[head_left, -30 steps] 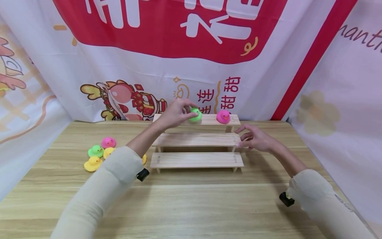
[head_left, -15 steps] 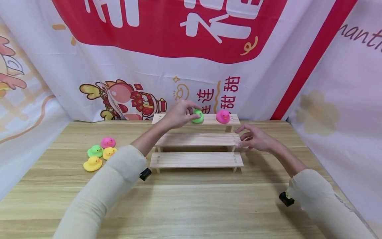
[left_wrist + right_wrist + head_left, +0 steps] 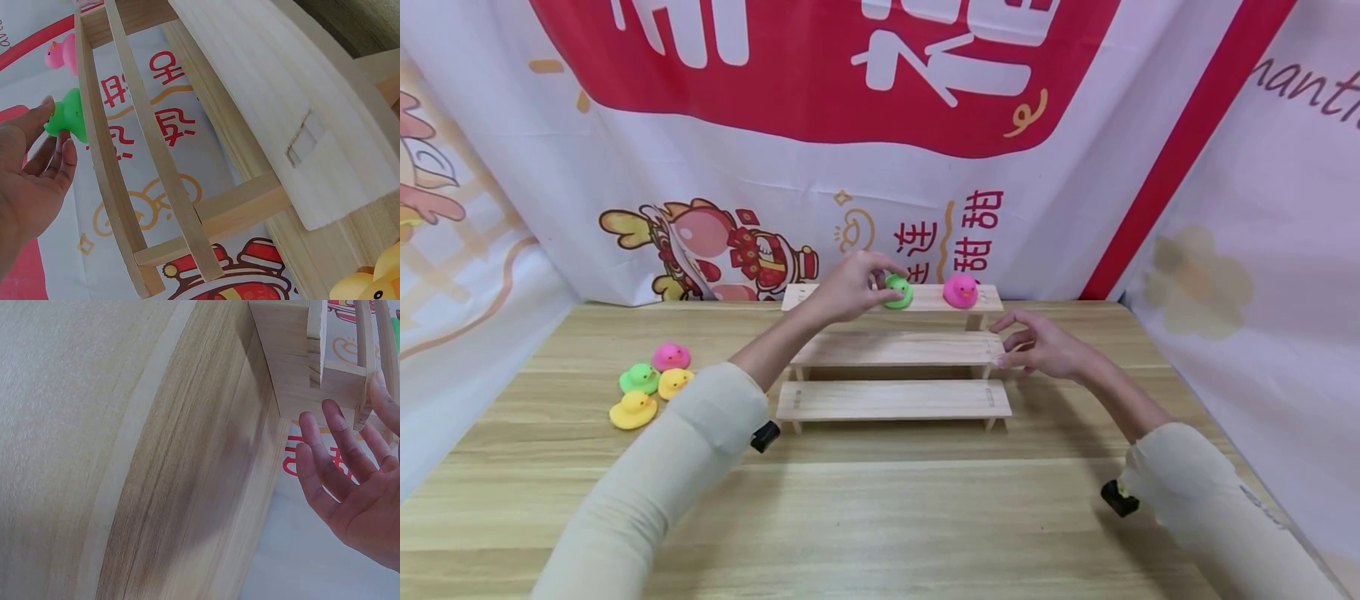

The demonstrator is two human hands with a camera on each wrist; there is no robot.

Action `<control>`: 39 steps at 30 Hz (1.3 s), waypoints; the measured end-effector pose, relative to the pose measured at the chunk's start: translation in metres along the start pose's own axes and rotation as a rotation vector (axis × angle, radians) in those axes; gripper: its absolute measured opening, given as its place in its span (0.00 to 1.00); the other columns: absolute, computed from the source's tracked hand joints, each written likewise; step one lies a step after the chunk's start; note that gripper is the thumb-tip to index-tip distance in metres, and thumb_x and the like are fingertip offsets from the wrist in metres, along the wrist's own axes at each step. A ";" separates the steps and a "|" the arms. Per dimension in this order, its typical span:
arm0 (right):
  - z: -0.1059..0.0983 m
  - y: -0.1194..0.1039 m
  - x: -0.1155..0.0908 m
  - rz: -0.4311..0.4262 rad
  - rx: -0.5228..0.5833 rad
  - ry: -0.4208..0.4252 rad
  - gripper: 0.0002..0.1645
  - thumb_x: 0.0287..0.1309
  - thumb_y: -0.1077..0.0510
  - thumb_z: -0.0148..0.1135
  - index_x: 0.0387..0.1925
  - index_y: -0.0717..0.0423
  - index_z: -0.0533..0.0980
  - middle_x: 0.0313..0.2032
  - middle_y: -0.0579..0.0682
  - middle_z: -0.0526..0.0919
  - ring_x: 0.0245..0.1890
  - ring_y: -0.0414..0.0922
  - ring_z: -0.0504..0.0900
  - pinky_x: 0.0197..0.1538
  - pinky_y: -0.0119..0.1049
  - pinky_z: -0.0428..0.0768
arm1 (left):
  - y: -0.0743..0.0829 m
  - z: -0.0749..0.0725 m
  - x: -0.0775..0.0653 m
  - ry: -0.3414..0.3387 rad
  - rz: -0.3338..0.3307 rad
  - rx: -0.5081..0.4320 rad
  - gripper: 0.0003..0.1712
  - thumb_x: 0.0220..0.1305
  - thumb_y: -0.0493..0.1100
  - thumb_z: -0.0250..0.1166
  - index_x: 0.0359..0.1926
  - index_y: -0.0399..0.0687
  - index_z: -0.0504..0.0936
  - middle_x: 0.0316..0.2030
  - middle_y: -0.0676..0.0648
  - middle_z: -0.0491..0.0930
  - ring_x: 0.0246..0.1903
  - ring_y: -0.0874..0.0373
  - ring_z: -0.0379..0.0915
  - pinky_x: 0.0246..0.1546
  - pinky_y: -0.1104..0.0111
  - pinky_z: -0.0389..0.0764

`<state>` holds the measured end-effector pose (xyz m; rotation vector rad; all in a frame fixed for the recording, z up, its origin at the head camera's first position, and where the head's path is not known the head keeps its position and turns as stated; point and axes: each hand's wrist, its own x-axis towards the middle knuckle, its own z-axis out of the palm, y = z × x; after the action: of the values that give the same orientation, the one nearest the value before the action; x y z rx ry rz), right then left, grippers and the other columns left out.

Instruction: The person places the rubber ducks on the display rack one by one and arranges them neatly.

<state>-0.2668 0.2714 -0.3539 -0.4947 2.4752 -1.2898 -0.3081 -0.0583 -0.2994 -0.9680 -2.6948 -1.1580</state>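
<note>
A three-tier wooden display stand [image 3: 895,402] stands toward the back of the table. On its top tier my left hand [image 3: 848,287] pinches a green rubber duck [image 3: 902,292] between thumb and fingers; the left wrist view shows the green duck [image 3: 72,116] resting against the top board. To its right on the same tier sits a pink rubber duck [image 3: 961,291]. Beside the stand's right end is my right hand [image 3: 1047,348], its fingers loosely extended. In the right wrist view, the thumb of that hand [image 3: 369,500] lies close to a board end; contact is hard to tell.
Left of the stand, a loose group lies on the wooden table [image 3: 887,525]: a pink duck [image 3: 671,357], a green duck [image 3: 639,378] and yellow ducks [image 3: 633,410]. Another yellow duck [image 3: 375,281] shows in the left wrist view. A printed cloth [image 3: 820,192] hangs behind.
The left hand has shifted slightly right along the top tier with the green duck, then held nearly still. The right hand stays at the stand's right end.
</note>
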 end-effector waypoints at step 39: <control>0.001 0.000 0.000 0.003 0.005 -0.003 0.30 0.64 0.66 0.70 0.62 0.67 0.66 0.42 0.61 0.87 0.39 0.44 0.84 0.38 0.51 0.85 | -0.006 -0.021 -0.014 0.051 0.002 -0.035 0.20 0.65 0.39 0.74 0.56 0.37 0.85 0.37 0.42 0.82 0.39 0.51 0.78 0.36 0.65 0.80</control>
<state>-0.2661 0.2710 -0.3541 -0.4914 2.4687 -1.2932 -0.3043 -0.0830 -0.2923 -0.9329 -2.6423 -1.2165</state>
